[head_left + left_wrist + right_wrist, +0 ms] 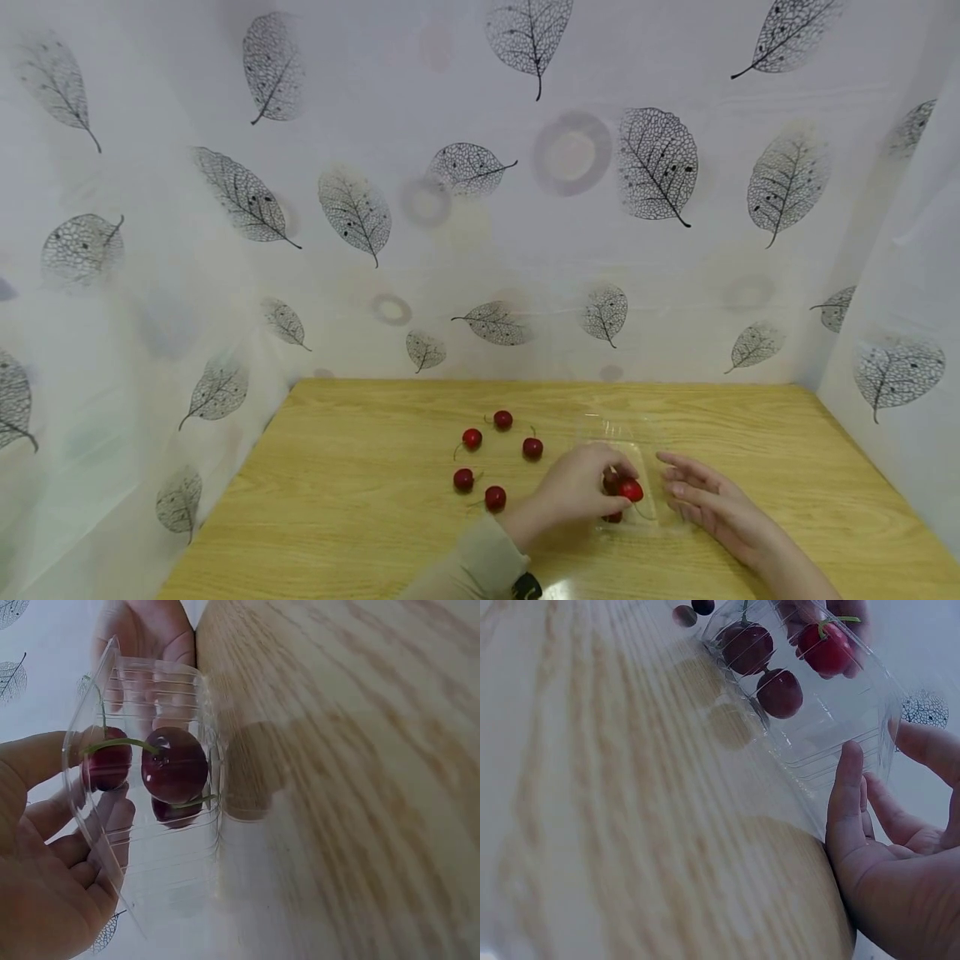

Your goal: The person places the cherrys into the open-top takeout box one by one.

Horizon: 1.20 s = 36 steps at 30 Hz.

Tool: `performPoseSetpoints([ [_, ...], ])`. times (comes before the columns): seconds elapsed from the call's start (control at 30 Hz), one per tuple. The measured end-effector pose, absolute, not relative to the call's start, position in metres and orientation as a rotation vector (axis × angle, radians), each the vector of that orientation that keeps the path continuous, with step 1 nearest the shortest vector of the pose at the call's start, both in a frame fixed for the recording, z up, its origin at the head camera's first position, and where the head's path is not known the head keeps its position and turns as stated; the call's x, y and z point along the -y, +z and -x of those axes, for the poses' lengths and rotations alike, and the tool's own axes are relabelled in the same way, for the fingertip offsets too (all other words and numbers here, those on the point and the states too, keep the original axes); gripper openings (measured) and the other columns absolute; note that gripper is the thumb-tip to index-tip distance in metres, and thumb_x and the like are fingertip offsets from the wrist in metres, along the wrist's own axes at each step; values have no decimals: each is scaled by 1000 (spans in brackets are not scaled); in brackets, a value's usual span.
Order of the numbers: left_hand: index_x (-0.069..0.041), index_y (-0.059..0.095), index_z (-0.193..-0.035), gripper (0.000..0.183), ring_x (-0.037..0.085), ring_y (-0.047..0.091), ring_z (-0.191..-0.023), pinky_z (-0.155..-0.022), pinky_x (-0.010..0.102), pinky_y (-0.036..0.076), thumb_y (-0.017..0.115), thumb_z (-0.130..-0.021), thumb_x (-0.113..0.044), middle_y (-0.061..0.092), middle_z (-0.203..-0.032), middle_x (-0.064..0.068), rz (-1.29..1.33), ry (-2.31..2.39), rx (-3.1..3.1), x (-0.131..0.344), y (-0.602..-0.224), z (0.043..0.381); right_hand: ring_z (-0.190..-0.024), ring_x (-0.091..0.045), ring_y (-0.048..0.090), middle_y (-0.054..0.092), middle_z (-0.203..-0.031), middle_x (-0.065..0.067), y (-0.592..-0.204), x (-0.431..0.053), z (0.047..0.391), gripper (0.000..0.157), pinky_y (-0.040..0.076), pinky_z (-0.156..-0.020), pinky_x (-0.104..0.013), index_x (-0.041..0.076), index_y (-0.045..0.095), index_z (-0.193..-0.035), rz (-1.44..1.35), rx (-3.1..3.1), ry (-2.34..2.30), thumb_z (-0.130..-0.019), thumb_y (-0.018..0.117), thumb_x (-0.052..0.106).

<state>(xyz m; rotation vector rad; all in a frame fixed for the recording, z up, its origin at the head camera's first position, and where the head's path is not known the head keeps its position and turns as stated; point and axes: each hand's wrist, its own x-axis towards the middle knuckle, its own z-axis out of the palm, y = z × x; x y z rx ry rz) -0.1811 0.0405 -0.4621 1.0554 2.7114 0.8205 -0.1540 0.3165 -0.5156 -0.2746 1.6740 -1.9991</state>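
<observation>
The left hand (576, 485) pinched a bright red cherry (631, 491) between thumb and fingertips, over the near left part of a clear plastic container (611, 429) on the wooden table (337, 475). The right hand (716, 508) held nothing; its fingers were loosely extended just beside the right wall, and whether they touched it could not be told. Two darker cherries, one at the far side (747, 648) and one nearer (780, 694) in the right wrist view, lay inside the container close to the pinching fingers. Principal risk: the smooth, rounded skin offered the fingertips little contact area, so an uneven pinch could have let the fruit slip out and drop. Secondary risk: the container appeared thin and light; a knuckle or wrist catching its left wall could have slid or tipped it, particularly if the right hand was not bracing it. Third risk: the stem (844, 619) projected from the held fruit and could have snagged the rim or a neighbouring stem. Five loose cherries (532, 448) rested on the table to the left, where a low sweep of the left forearm could have rolled them.
</observation>
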Motion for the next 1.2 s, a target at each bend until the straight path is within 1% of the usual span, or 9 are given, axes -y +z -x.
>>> performPoseSetpoints([
  [0.23, -25, 77, -117, 32, -7, 55, -86, -76, 6, 44, 89, -87, -27, 68, -99, -18, -1131, 731, -2728, -42, -464, 178, -125, 4, 60, 53, -135, 15, -517, -317, 154, 48, 54, -105, -19, 50, 59, -135, 296, -1662, -2012, -114, 40, 11],
  [0.47, -26, 77, -117, 30, -8, 54, -85, -76, 7, 44, 89, -88, -26, 67, -97, -19, -1124, 730, -2711, -42, -464, 177, -125, 4, 60, 53, -135, 14, -518, -317, 154, 48, 54, -105, -19, 50, 60, -134, 295, -1669, -2012, -114, 40, 10],
  [0.8, -24, 77, -118, 32, -7, 56, -85, -75, 6, 44, 88, -88, -25, 69, -97, -16, -1153, 681, -2718, -42, -463, 176, -125, 4, 60, 54, -134, 14, -518, -317, 154, 48, 54, -105, -19, 50, 59, -135, 283, -1685, -2007, -114, 41, 11],
  [1.07, -24, 77, -118, 28, -7, 58, -86, -77, 7, 46, 86, -92, -28, 70, -99, -16, -1129, 707, -2702, -42, -462, 177, -125, 3, 60, 55, -134, 14, -517, -317, 153, 49, 54, -105, -20, 50, 59, -136, 303, -1669, -2020, -114, 40, 10],
  [1.2, -22, 77, -117, 26, -7, 60, -88, -77, 7, 48, 84, -93, -26, 72, -101, -14, -1099, 797, -2673, -41, -461, 177, -125, 3, 60, 54, -134, 14, -517, -317, 153, 49, 54, -106, -20, 50, 59, -136, 307, -1667, -2017, -114, 40, 10],
])
